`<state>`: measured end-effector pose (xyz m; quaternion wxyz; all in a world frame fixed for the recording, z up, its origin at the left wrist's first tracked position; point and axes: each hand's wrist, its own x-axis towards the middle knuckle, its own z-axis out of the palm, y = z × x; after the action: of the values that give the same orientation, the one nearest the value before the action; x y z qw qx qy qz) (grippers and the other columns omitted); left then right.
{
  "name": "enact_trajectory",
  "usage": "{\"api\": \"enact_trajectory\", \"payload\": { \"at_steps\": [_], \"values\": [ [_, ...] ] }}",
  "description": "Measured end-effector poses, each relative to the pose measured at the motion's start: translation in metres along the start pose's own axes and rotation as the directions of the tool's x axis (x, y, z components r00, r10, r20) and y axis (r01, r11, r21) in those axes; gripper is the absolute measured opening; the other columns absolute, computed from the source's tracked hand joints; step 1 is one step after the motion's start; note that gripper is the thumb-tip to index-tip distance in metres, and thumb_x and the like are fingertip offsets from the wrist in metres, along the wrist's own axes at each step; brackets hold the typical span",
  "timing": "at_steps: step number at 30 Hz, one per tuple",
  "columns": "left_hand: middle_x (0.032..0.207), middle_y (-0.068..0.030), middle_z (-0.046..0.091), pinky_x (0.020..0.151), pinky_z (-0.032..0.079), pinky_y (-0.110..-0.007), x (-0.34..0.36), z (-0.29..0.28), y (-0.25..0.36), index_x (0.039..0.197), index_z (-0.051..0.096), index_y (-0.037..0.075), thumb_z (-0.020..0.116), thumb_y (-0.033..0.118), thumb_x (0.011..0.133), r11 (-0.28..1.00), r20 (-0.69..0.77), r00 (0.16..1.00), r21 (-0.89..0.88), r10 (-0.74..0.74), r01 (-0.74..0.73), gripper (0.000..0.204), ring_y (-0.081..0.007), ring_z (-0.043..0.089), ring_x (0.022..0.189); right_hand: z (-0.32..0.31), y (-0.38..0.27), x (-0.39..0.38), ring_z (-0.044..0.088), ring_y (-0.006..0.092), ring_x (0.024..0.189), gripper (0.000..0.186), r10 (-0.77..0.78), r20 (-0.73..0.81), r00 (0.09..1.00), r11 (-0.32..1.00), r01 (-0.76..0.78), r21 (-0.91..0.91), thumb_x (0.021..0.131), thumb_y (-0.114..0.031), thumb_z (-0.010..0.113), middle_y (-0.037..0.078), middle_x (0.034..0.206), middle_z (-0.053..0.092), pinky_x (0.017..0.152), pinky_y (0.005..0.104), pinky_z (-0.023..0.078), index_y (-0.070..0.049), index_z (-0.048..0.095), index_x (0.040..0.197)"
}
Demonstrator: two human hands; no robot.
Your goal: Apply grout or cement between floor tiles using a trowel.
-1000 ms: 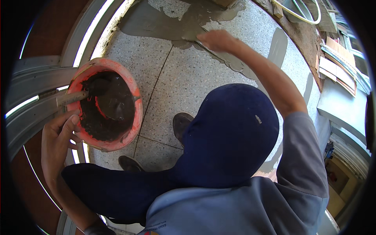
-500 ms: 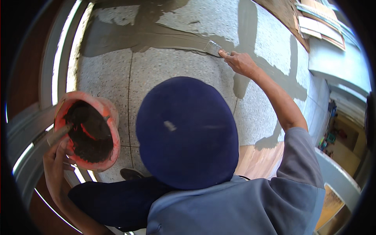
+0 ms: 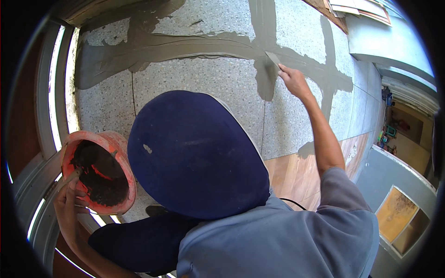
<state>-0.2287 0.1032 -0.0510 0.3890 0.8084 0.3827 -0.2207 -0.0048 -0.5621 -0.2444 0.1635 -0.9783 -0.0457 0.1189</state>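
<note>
My right hand (image 3: 294,81) is closed round a putty knife (image 3: 273,58), whose flat metal blade rests on a band of wet grey cement (image 3: 199,47). The bands cross pale speckled tiles (image 3: 185,78). At the left stands a tilted red bucket (image 3: 131,185), with dark grey mix (image 3: 104,180) inside. My left hand (image 3: 67,204) grips the bucket's near-left rim, fingers curled at its edge. A stick-like tool handle (image 3: 68,179) leans over that rim beside my thumb. Its other end is hidden in the mix.
My navy-clad leg (image 3: 194,153) fills the middle of the view. Metal rails (image 3: 39,185) with bright gaps run along the left. Wood-look tiles (image 3: 287,176) lie at the right, near a grey panel (image 3: 394,180). Stacked boards (image 3: 366,9) sit at the far right.
My right hand has drawn the putty knife rightward along the cement band, to where it meets a cross band. The blade's angle has turned. My left hand stays at the bucket; the view has shifted.
</note>
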Motion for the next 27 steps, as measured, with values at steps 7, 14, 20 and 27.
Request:
{"api": "enact_trajectory", "payload": {
  "at_steps": [7, 14, 20, 27],
  "values": [
    [0.076, -0.0013, 0.057, 0.047, 0.048, -0.021, 0.013, 0.005, 0.001, 0.123, 0.069, 0.012, 0.056, 0.047, 0.098, 0.998, 0.045, 0.997, -0.015, 0.057, -0.057, 0.045, -0.0065, 0.055, 0.058, 0.091, -0.058, 0.005, 0.066, 0.0466, 0.091, 0.034, 0.376, -0.116, 0.919, 0.916, -0.387, -0.102, 0.093, -0.018, 0.046, 0.03, 0.098, 0.067, 0.082, 0.0549, 0.051, -0.002, 0.06, 0.119],
    [0.074, -0.001, 0.056, 0.047, 0.048, -0.021, 0.004, -0.003, 0.002, 0.123, 0.069, 0.011, 0.057, 0.045, 0.098, 1.0, 0.015, 1.0, 0.009, -0.003, 0.003, 0.044, -0.0068, 0.057, 0.059, 0.059, -0.071, -0.006, 0.064, 0.0483, 0.086, 0.035, 0.123, -0.048, 0.991, 0.992, -0.125, -0.029, 0.093, -0.02, 0.049, 0.033, 0.091, 0.065, 0.078, 0.0572, 0.05, 0.0, 0.057, 0.121],
    [0.073, -0.0029, 0.058, 0.046, 0.05, -0.022, 0.002, -0.001, 0.009, 0.12, 0.07, 0.009, 0.058, 0.044, 0.097, 0.996, -0.008, 0.996, -0.013, 0.09, -0.09, 0.044, -0.0098, 0.059, 0.059, 0.063, -0.17, 0.074, 0.064, 0.0482, 0.082, 0.028, -0.295, -0.068, 0.953, 0.955, 0.297, 0.024, 0.095, -0.021, 0.048, 0.03, 0.084, 0.065, 0.074, 0.0571, 0.05, -0.001, 0.056, 0.113],
    [0.076, -0.0053, 0.062, 0.047, 0.051, -0.024, 0.003, 0.001, 0.006, 0.118, 0.07, 0.004, 0.061, 0.042, 0.096, 0.998, -0.007, 0.998, -0.036, 0.055, -0.056, 0.045, -0.0114, 0.062, 0.058, 0.13, -0.203, 0.059, 0.068, 0.046, 0.076, 0.025, -0.171, -0.001, 0.985, 0.963, 0.168, -0.21, 0.095, -0.016, 0.043, 0.026, 0.081, 0.067, 0.068, 0.0566, 0.052, -0.003, 0.055, 0.113]
  ]
}}
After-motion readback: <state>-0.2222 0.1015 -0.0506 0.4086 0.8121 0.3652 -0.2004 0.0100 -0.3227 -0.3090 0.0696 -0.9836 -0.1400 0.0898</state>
